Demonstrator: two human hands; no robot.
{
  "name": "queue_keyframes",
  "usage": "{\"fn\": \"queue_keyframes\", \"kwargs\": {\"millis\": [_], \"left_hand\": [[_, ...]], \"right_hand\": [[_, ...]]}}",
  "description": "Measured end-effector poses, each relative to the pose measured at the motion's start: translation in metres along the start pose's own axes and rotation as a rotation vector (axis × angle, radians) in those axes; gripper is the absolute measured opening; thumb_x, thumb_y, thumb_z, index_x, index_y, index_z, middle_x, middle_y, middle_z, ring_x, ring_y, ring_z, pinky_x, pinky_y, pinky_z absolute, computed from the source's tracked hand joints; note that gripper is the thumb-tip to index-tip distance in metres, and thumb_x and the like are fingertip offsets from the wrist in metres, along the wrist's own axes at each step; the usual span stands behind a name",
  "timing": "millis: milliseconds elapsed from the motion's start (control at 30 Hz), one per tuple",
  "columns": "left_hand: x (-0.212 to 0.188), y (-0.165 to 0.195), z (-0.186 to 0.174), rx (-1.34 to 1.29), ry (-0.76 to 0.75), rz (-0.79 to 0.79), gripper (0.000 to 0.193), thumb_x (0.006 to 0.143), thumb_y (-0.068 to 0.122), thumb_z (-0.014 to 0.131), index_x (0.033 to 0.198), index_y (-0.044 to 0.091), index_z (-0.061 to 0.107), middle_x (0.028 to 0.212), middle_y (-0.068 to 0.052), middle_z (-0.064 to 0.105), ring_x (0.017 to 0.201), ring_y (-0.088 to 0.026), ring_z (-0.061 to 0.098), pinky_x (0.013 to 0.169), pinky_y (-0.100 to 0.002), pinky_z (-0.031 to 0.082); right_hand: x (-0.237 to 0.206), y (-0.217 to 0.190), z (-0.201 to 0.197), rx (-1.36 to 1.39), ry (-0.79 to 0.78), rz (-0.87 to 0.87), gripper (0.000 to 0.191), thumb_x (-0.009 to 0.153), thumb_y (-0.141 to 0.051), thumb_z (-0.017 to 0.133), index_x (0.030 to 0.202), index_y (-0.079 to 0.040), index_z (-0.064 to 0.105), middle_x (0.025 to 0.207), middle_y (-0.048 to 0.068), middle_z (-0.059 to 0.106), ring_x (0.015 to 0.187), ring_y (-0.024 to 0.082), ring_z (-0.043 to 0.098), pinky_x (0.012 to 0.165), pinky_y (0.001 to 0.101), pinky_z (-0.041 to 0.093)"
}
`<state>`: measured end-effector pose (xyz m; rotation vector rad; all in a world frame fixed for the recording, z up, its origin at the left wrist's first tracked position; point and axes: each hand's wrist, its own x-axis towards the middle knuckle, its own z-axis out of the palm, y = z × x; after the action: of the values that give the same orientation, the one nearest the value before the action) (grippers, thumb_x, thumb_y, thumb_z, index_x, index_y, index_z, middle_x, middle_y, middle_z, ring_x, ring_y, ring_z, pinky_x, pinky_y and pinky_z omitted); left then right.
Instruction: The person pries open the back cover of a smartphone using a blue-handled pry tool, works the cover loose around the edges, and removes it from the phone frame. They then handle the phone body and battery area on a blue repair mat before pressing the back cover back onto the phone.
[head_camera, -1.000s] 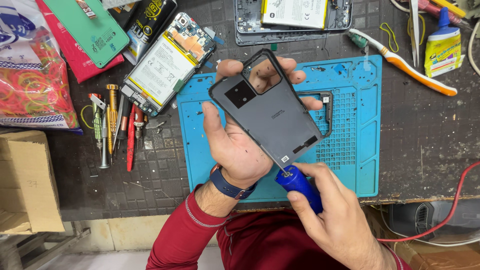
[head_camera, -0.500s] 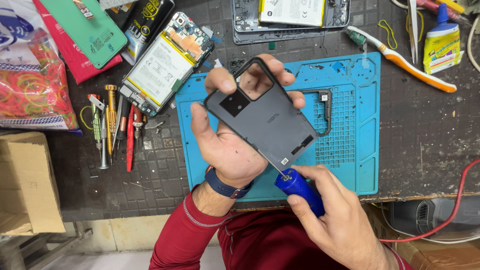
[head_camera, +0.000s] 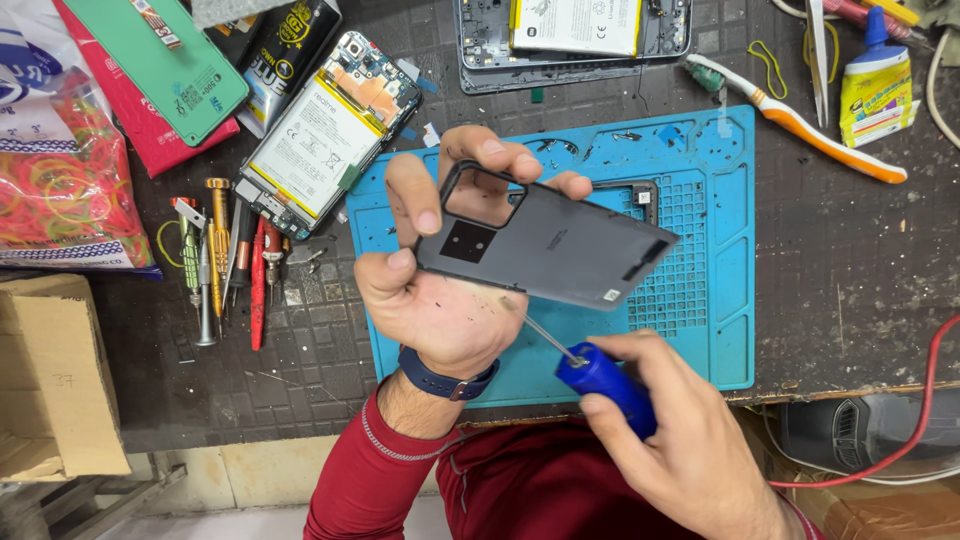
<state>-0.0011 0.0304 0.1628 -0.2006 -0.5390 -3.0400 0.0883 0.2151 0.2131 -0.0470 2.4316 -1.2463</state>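
Far left sits a cardboard box, with a bag of rubber bands above it. Next come a green phone back and a row of small screwdrivers lying on the dark bench. Just right of those rests an opened phone, battery showing.

My left hand is clenched on a grey back cover, thumb along its left edge and fingers curled over the camera cut-out. I hold it tilted above the blue mat, not touching it.

My right hand grips a blue screwdriver; its thin shaft points up to the cover's lower edge, beside my left palm. I cannot tell whether the tip touches.

Further right lie an orange toothbrush, a glue bottle and a red cable.
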Motion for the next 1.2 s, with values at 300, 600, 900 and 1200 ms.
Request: {"fn": "queue_keyframes", "kwargs": {"millis": [300, 600, 900, 1200], "left_hand": [[-0.006, 0.000, 0.001, -0.079, -0.003, -0.085, 0.025, 0.098, 0.036, 0.061, 0.106, 0.014, 0.052, 0.117, -0.010, 0.058, 0.116, -0.024, 0.057, 0.114, -0.060, 0.038], [0.009, 0.013, 0.014, -0.024, -0.086, -0.294, 0.048, 0.109, 0.051, 0.051, 0.125, 0.006, 0.056, 0.117, -0.015, 0.063, 0.110, -0.026, 0.062, 0.108, -0.050, 0.048], [0.017, 0.020, 0.028, 1.278, -0.482, -0.190, 0.034, 0.113, 0.037, 0.051, 0.113, 0.005, 0.060, 0.095, -0.006, 0.057, 0.083, -0.017, 0.057, 0.076, -0.028, 0.049], [0.021, 0.019, 0.029, 1.537, -0.686, -0.037, 0.011, 0.096, 0.012, 0.059, 0.091, 0.004, 0.054, 0.084, -0.010, 0.051, 0.074, -0.028, 0.053, 0.065, -0.039, 0.045]], "right_hand": [[0.018, 0.014, -0.005, 0.547, 0.331, 0.079, 0.028, 0.092, -0.002, 0.069, 0.116, -0.004, 0.054, 0.085, 0.003, 0.061, 0.069, 0.007, 0.060, 0.062, 0.0243, 0.051], [0.050, 0.018, -0.062, 0.322, 0.180, -0.047, 0.035, 0.086, -0.003, 0.079, 0.113, -0.003, 0.057, 0.096, 0.003, 0.060, 0.082, 0.007, 0.054, 0.069, 0.0246, 0.047], [0.068, 0.034, -0.075, 0.074, -0.351, -0.005, 0.036, 0.078, -0.019, 0.081, 0.106, -0.009, 0.062, 0.076, 0.005, 0.071, 0.059, 0.013, 0.072, 0.052, 0.0308, 0.056], [0.064, 0.027, -0.083, -0.038, -0.403, 0.110, 0.038, 0.074, -0.020, 0.081, 0.107, -0.012, 0.063, 0.068, 0.006, 0.071, 0.056, 0.021, 0.070, 0.050, 0.0343, 0.054]]}}
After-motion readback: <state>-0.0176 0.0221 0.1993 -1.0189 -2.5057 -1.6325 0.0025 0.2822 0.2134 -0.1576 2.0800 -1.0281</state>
